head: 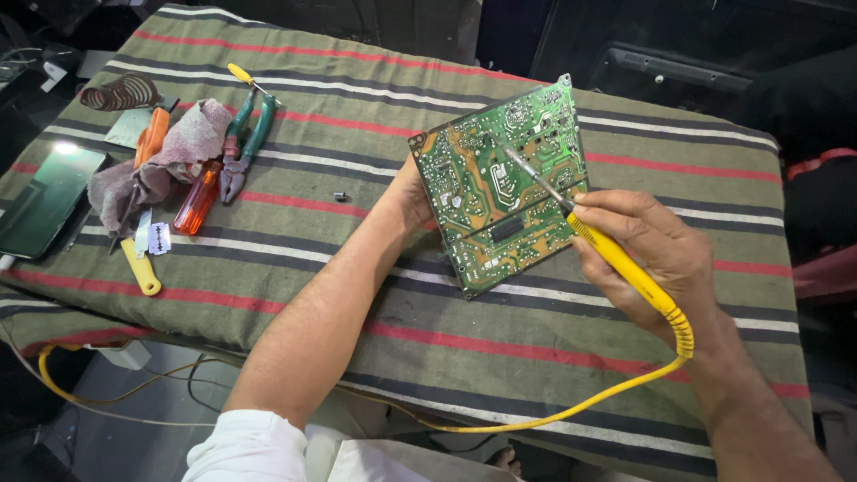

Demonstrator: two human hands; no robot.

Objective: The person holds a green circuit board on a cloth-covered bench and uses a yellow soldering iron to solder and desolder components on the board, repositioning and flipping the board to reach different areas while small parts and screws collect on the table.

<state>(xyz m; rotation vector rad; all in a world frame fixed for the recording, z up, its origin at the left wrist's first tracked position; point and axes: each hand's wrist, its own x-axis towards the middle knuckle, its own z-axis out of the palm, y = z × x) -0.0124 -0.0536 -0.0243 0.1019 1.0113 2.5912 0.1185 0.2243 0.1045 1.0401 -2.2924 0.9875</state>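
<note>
Soldering is under way: the right hand (656, 254) holds a yellow-handled soldering iron (616, 259) in a pen-like grip, its thin metal tip resting mid-board on a green printed circuit board (500, 192), which the left hand (412, 192) props up tilted from behind, fingers mostly hidden. Nothing shows how many joints are finished. The board is rigid, glossy, with pale copper traces; the iron's cord (536, 415) is smooth rubbery yellow. On the striped woven cloth over the tabletop (357, 116) lie green-handled pliers (243, 143), an orange screwdriver (196, 201) and a crumpled rag (174, 147).
</note>
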